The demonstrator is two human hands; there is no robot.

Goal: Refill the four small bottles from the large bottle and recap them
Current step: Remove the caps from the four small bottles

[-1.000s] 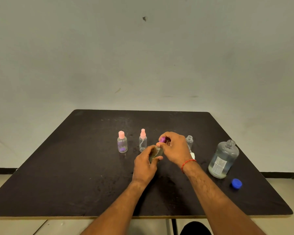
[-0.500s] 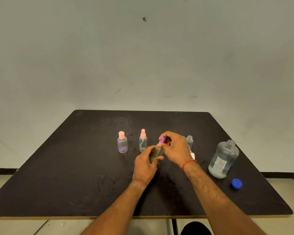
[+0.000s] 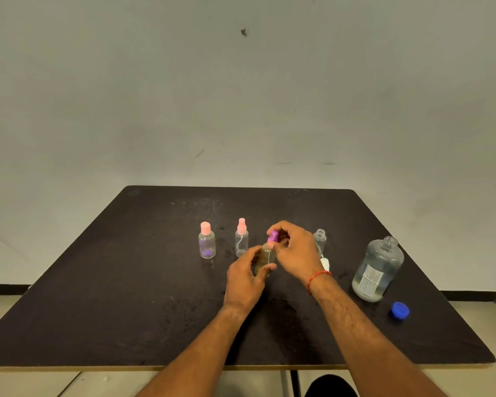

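Two hands meet at frame centre: your left hand (image 3: 245, 277) wraps the small bottle (image 3: 265, 257), likely steadying it so your right hand (image 3: 294, 247), pinching its purple cap (image 3: 273, 236), can twist, while the large bottle (image 3: 378, 267) stands uncapped at right, within reach.

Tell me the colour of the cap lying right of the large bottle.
Blue; the cap shows best in the head view.
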